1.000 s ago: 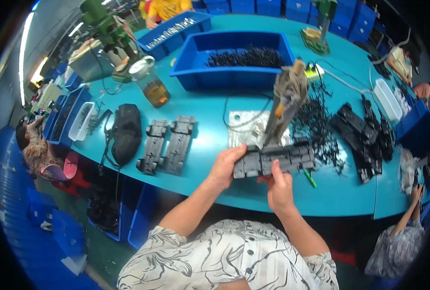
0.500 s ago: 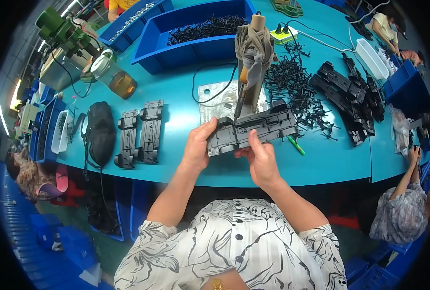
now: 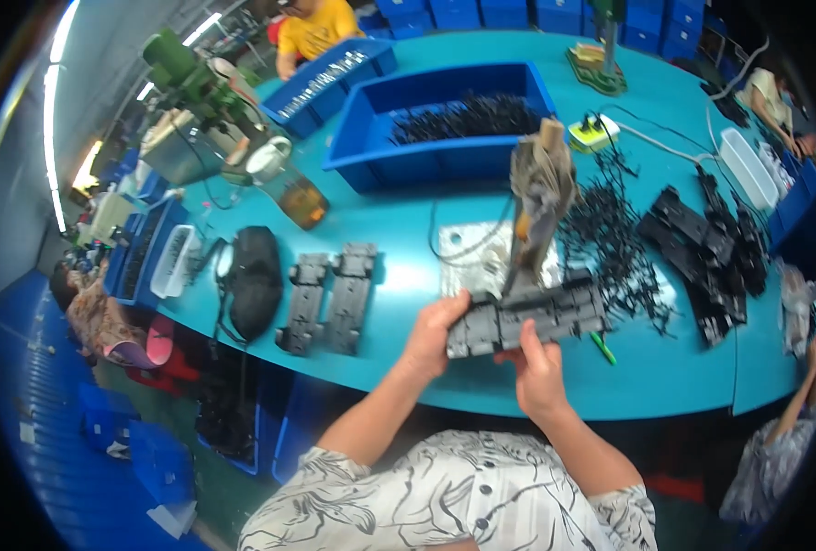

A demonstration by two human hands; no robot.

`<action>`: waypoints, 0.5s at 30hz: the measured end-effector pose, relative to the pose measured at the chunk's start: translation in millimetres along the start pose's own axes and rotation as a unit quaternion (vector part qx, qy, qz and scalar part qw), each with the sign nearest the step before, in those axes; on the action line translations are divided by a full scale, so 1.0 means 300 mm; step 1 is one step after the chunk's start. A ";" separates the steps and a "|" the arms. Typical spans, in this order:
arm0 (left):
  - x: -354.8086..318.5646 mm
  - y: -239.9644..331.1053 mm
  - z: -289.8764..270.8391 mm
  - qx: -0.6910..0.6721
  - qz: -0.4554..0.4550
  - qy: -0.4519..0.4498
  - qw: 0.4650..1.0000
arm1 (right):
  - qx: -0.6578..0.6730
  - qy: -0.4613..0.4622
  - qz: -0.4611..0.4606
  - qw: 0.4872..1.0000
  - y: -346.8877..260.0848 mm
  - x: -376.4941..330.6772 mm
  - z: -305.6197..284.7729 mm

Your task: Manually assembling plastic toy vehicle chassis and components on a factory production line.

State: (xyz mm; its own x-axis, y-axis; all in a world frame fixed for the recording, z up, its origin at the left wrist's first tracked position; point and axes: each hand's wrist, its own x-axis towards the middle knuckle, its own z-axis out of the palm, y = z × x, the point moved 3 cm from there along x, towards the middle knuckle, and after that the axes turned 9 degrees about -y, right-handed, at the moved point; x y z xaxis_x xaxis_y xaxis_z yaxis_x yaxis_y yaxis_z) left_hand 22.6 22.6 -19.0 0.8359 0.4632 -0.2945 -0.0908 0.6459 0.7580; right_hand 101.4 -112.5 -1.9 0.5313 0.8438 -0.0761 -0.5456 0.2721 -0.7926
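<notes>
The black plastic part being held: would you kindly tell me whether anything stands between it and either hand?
Nothing visible does: the left hand grips the left end of the black plastic part, and the right hand holds its near edge, thumb on top. The cloth-wrapped tool stands at its far side.

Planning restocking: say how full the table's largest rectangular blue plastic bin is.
The bin is partly full: thin black plastic pieces lie inside, leaving its left end bare.

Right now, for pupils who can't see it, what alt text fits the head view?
A person's hands hold a black part near a cloth-wrapped tool over a teal table. Two similar parts lie left, loose black pieces right, and a blue bin stands beyond.
</notes>
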 end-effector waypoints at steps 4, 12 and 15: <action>-0.024 0.005 0.023 0.008 -0.008 -0.012 1.000 | -0.008 -0.003 0.004 1.000 -0.001 -0.020 -0.005; -0.035 0.019 0.028 0.015 -0.019 -0.013 1.000 | -0.042 -0.037 0.007 0.998 -0.006 -0.017 -0.014; -0.032 0.017 0.016 0.023 -0.026 -0.006 0.999 | -0.037 -0.060 0.006 0.997 0.011 -0.017 -0.025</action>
State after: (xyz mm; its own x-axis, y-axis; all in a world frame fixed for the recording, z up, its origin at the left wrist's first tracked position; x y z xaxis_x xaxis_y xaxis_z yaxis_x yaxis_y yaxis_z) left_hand 16.6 18.6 -9.6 0.8456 0.4221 -0.3267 -0.0227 0.6399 0.7681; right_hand 101.7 -119.3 -8.7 0.4408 0.8975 -0.0164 -0.5003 0.2305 -0.8346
